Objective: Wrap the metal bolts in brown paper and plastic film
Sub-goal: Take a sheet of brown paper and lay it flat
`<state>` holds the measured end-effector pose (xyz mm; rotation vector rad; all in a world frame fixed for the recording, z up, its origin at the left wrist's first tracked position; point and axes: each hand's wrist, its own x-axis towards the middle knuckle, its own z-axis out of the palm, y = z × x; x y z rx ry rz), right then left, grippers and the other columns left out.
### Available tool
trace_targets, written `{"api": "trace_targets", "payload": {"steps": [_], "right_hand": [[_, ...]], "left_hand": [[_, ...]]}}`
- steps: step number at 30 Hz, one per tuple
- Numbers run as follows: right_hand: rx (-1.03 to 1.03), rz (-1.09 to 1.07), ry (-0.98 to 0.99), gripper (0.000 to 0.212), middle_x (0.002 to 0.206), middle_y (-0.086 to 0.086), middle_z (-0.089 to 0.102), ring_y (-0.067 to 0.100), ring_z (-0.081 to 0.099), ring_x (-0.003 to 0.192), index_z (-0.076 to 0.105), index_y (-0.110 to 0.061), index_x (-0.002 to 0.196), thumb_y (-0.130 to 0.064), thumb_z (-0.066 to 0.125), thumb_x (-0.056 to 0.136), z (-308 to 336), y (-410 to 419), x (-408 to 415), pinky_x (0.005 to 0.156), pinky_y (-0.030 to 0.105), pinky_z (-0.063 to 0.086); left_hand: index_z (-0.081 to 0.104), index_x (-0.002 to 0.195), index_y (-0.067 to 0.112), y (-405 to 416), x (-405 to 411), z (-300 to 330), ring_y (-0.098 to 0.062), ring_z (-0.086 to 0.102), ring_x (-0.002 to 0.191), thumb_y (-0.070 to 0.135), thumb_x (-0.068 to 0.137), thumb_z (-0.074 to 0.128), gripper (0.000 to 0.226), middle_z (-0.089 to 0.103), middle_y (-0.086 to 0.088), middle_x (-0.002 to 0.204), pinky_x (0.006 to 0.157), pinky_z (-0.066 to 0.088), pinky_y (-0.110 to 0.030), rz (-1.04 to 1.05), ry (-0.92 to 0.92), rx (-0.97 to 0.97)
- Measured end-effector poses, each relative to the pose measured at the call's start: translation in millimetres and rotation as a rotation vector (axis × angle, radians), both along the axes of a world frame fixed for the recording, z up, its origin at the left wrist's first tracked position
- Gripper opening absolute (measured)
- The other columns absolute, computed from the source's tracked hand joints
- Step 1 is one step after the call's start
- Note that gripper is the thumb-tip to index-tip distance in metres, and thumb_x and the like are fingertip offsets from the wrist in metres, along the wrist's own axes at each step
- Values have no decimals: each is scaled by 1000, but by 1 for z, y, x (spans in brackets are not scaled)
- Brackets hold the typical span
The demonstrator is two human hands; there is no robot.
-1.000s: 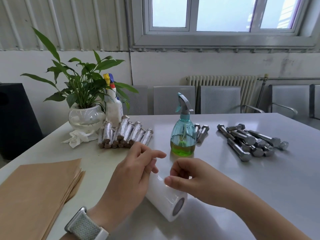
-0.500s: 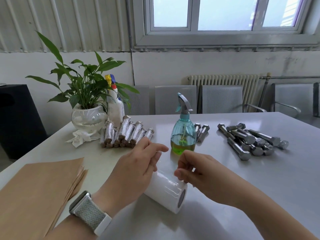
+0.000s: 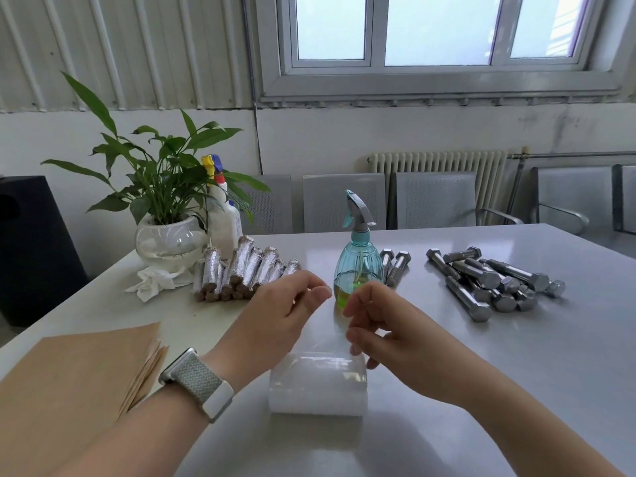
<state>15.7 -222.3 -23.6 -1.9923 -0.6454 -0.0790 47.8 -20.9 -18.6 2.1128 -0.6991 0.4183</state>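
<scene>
**While one batch lies finished, a bigger pile waits bare**

Though wrapped bolts (image 3: pixel 241 271) already lie stacked at the far left of the counter (image 3: pixel 516 373), near the plant pot (image 3: pixel 170 241), well short of done by the look of it: a heap of bare bolts (image 3: pixel 488 282) on the far right, plus two more (image 3: pixel 394 266) just behind the spray bottle (image 3: pixel 358 256). No bolt in hand, none on paper.

Brown paper (image 3: pixel 69 380) stacked at the near left, touching nothing else. Film roll (image 3: pixel 318 383) lying on its side in the near middle, between the forearms. Left hand (image 3: pixel 275 321) and right hand (image 3: pixel 385 321) raised just beyond the roll, fingertips curled inward with thumb near forefinger on each; probably drawing out the clear film, but cannot tell whether anything sits in either pinch, the film being too transparent to see.

Likely left: lay out a sheet, fetch a bolt, roll it in paper, then in film, and repeat through the heap.

Open counter wide on the near right and between roll and heap. Spray bottle standing right behind the hands, easy to knock on a forward reach. Left counter edge close beside the paper stack.
</scene>
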Motion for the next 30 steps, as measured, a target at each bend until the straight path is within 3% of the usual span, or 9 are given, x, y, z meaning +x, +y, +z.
{"api": "trace_targets", "payload": {"steps": [4, 6, 11, 14, 20, 22, 24, 27, 30], "right_hand": [[3, 16, -21, 30, 79, -11, 59, 17, 62, 77, 46, -39, 90, -12, 55, 96, 0, 2, -1, 63, 25, 54], [11, 25, -21, 27, 79, -10, 59, 15, 60, 76, 45, -37, 90, -12, 55, 97, 0, 2, -1, 62, 24, 53], [70, 11, 10, 23, 74, -10, 57, 9, 54, 69, 47, -28, 95, -7, 57, 95, -2, 3, 1, 61, 24, 50], [101, -10, 26, 23, 70, -10, 59, 9, 57, 68, 48, -26, 95, -6, 58, 94, -4, 3, 3, 59, 23, 50], [237, -19, 165, 15, 85, 2, 65, 14, 63, 79, 53, -16, 106, -11, 61, 95, -7, 2, 8, 66, 33, 55], [145, 76, 343, 34, 114, 1, 68, 13, 65, 104, 54, -22, 123, -26, 67, 92, -6, -8, 8, 91, 34, 54], [-34, 233, 462, 60, 129, 0, 63, 13, 60, 119, 49, -24, 135, -18, 78, 82, -7, -15, 5, 101, 30, 48], [-156, 177, 409, 74, 121, -2, 63, 12, 61, 111, 48, -28, 132, -4, 84, 72, -9, -12, 3, 94, 23, 50], [-13, 136, 396, 67, 117, 9, 64, 19, 61, 106, 53, -21, 123, -5, 86, 67, -12, 0, 1, 98, 42, 49]], "left_hand": [[66, 85, 30, 0, -2, 2, 0, 53, 63, 87, 78, 24, 71, 57, 20, 73, 59, 40, -16, -99, 58, 123], [62, 79, 34, -1, -2, 5, -2, 50, 61, 93, 72, 27, 69, 56, 15, 72, 56, 37, -18, -116, 64, 257], [49, 68, 30, -1, -7, 4, -5, 48, 55, 87, 72, 46, 57, 52, 13, 60, 50, 33, -19, -110, -62, 478], [43, 71, 27, 0, -9, -3, -4, 45, 53, 79, 83, 39, 53, 43, 10, 52, 49, 26, -18, -69, -220, 538], [33, 83, 41, 0, -7, -8, -2, 44, 51, 63, 92, 29, 24, 46, 12, 54, 48, 29, -16, -79, -266, 504], [29, 83, 45, 2, -6, -11, -1, 42, 49, 62, 93, 29, 20, 40, 13, 50, 49, 30, -16, -57, -289, 464], [33, 84, 42, 6, -6, -15, -6, 42, 49, 62, 94, 30, 23, 46, 12, 53, 50, 32, -16, -40, -263, 389], [41, 82, 35, 9, -7, -21, -11, 36, 46, 60, 93, 34, 28, 46, 9, 52, 47, 30, -18, 11, -193, 192], [44, 78, 29, 10, -13, -33, -12, 38, 44, 54, 91, 38, 28, 45, 2, 51, 47, 32, -23, 212, -98, -76]]}}
